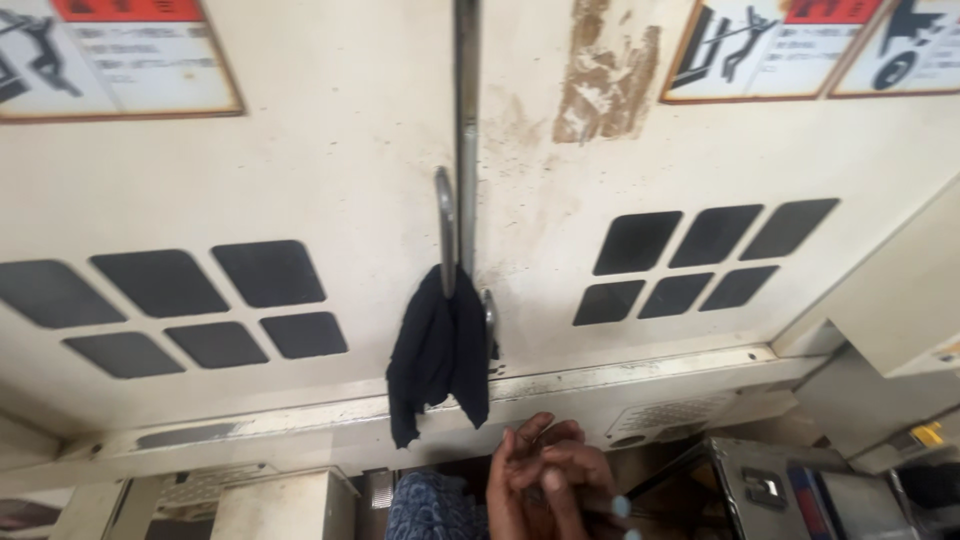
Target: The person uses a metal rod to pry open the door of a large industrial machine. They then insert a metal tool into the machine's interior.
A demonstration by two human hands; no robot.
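Low in the head view, the two hands (pixel 545 475) are pressed together, fingers interlaced or folded over one another, so that the left hand and the right hand cannot be told apart with any certainty; whether they enclose some small thing cannot be told either, though nothing shows between the fingers. Painted pale blue nails appear at the lower right of the clasp. Just above and left of the hands, a dark cloth (pixel 437 350) hangs limp from a metal handle (pixel 445 225) on the cream double doors (pixel 350 150) of a large machine cabinet, draped over the seam where the doors meet. Each door carries a group of dark slanted vent panels (pixel 190 305). To the right of the hands stands a grey metal box (pixel 765 485) with a latch on its face; its contents are hidden. A patterned blue fabric (pixel 430 505) lies just left of the hands.
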